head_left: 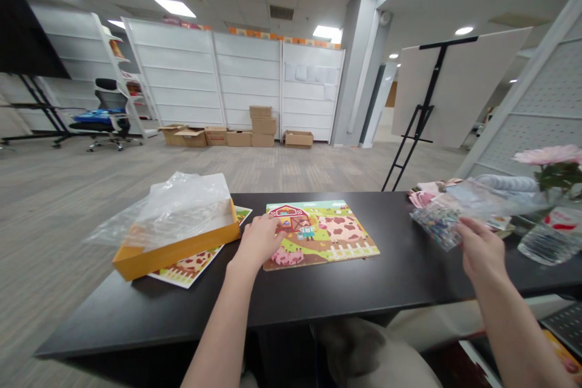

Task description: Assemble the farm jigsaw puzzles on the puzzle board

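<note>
A farm-picture puzzle board (325, 233) with a red barn and spotted cows lies flat on the black table (295, 297). My left hand (259, 241) rests on the board's left edge with fingers curled down on it. My right hand (479, 250) is raised at the right, fingers closed on a clear plastic bag of small coloured pieces (439, 221), lifted a little above the table.
A yellow box lid (175, 251) with crumpled clear plastic (177, 206) lies on a printed sheet (188, 267) at the left. A glass vase (548, 236) with pink flowers and folded cloths (427, 193) stand at the right. An easel (422, 112) stands behind the table.
</note>
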### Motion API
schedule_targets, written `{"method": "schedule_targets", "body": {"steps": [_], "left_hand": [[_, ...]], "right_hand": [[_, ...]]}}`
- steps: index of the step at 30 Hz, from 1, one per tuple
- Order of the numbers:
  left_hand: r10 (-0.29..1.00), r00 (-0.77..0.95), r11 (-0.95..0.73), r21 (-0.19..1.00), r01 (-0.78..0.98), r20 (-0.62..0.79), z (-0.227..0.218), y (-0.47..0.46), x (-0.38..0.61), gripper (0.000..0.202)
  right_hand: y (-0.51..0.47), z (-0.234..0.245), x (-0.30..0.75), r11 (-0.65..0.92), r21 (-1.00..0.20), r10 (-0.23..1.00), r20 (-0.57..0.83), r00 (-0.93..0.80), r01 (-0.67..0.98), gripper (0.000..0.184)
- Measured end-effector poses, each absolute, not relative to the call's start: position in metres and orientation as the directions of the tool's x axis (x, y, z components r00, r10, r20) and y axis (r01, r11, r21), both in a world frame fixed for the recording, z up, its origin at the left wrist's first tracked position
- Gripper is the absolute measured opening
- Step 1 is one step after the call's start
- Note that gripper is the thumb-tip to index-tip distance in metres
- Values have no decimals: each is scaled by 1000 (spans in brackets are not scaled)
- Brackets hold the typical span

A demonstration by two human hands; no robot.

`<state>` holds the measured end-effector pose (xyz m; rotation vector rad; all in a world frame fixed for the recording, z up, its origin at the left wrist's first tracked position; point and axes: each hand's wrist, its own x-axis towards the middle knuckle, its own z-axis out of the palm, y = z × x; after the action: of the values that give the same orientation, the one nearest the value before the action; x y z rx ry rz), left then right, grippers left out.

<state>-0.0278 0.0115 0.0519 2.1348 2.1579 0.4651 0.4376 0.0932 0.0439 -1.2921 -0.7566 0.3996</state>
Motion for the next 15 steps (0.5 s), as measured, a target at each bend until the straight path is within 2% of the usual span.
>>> {"method": "schedule_targets", "body": {"steps": [2, 4, 7, 9, 10, 12, 13, 15], "left_hand": [[978, -17, -40, 272, 961, 207, 54, 9, -19, 23], [967, 15, -103, 341, 934, 253, 54, 8, -8, 23], [943, 67, -237, 518, 822, 325, 56, 5, 13, 21], [935, 78, -303, 665, 683, 346, 56, 2, 29, 22], [943, 74, -306, 754, 581, 325, 57, 1, 36, 26], [979, 102, -202, 921, 334, 178, 57, -2, 49, 40], [990, 124, -94, 972, 215, 68, 57, -4, 53, 48], [984, 155, 95, 995, -12, -92, 56, -5, 58, 58]], "right_hand": [[86, 55, 415, 268, -956, 713, 281, 642, 120, 41], [80, 67, 393, 265, -948, 768, 318, 556, 177, 45], [68, 81, 362, 278, -933, 835, 353, 423, 230, 46], [59, 87, 337, 308, -939, 888, 341, 309, 152, 50], [53, 89, 322, 317, -942, 911, 335, 242, 110, 53], [43, 92, 290, 319, -948, 944, 318, 83, 2, 55], [38, 94, 272, 313, -948, 950, 312, 23, -60, 55], [31, 98, 239, 294, -940, 947, 311, -81, -170, 53]]}}
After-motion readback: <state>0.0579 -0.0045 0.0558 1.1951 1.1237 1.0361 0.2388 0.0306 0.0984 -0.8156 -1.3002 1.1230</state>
